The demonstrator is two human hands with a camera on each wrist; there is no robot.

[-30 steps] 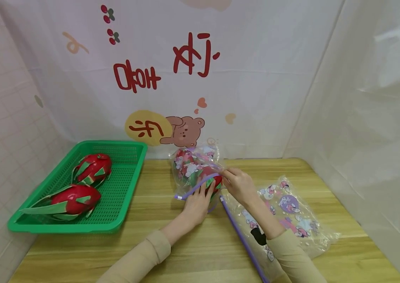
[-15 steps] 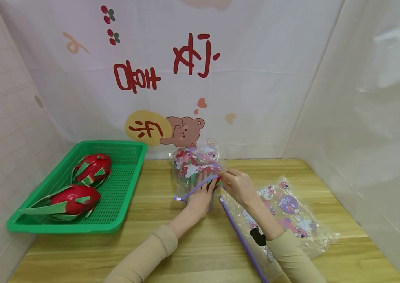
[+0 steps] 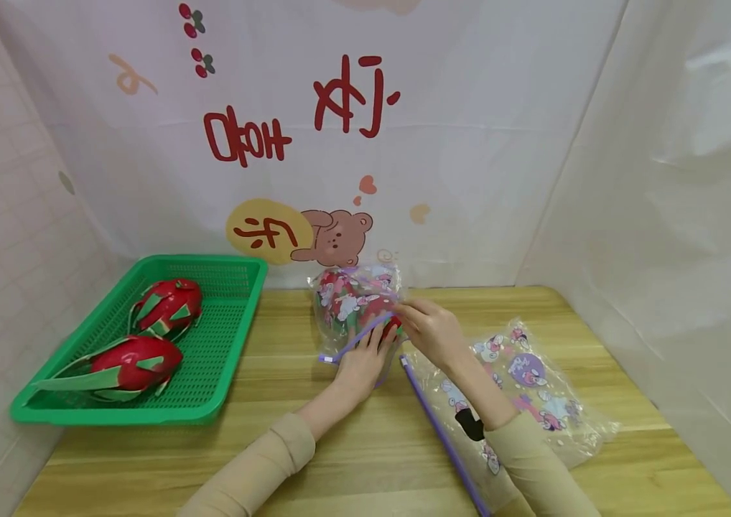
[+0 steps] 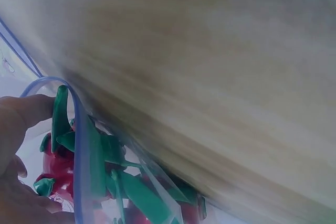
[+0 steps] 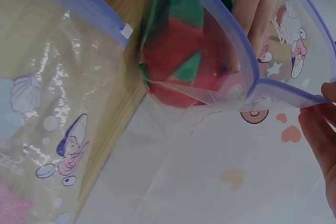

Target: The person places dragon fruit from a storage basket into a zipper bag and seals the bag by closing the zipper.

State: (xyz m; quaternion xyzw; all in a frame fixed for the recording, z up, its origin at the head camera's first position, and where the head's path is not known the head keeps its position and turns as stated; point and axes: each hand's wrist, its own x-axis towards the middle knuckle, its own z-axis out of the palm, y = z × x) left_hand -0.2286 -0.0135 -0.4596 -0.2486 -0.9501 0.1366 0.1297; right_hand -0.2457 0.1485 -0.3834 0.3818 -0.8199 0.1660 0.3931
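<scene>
A clear zip bag (image 3: 347,307) with purple edging and cartoon prints stands against the back wall, red-and-green dragon fruits inside it. My left hand (image 3: 359,368) reaches in through the mouth, fingers extended over the nearer dragon fruit (image 3: 391,327). In the left wrist view, the thumb touches a green leaf (image 4: 60,116) at the purple rim (image 4: 80,145). My right hand (image 3: 433,332) pinches the bag's purple edge between thumb and fingers, which the right wrist view shows at the mouth's corner. That view also has a dragon fruit (image 5: 170,51) through the plastic.
A green basket (image 3: 197,415) at the left holds two more dragon fruits (image 3: 139,361). A flat second zip bag (image 3: 527,371) lies under my right forearm, its purple zip facing left. White cloth walls rise behind and beside the wooden table (image 3: 352,467).
My left hand has shifted slightly over the fruit and bag mouth. The right hand keeps its pinch on the edge with little movement. The head view has tilted a little.
</scene>
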